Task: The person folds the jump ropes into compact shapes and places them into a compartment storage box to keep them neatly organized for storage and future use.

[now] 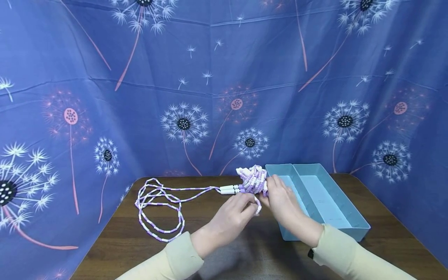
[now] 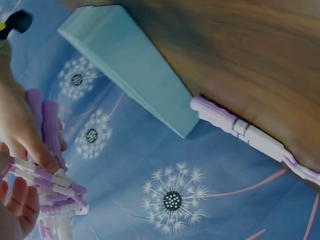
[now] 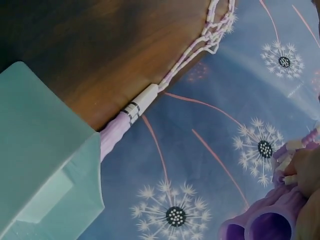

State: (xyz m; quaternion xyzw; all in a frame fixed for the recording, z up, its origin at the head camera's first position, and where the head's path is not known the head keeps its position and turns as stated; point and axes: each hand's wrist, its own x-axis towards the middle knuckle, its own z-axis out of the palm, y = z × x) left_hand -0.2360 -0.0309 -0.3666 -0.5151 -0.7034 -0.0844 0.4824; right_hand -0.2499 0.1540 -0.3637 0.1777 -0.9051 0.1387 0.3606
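Observation:
A jump rope with purple and white beads [image 1: 253,179] is bundled above the table, its cord wound round its two handles. My right hand [image 1: 280,196] grips it by the purple handles [image 2: 50,125], whose hollow ends face the right wrist camera. Just left of it, my left hand [image 1: 232,212] pinches a loose strand of the cord [image 1: 258,204] between thumb and fingers. A second jump rope [image 1: 182,189] lies behind the hands, its cord loosely looped to the left. Its white and purple handles [image 3: 142,102] rest side by side, partly hidden by the bundle in the head view.
A teal plastic tray [image 1: 357,233] with two compartments stands at the right, close beside my right forearm. Its divider [image 1: 308,194] runs from front to back. The brown wooden table [image 1: 115,249] ends at a blue dandelion-print cloth [image 1: 217,128] behind and at both sides.

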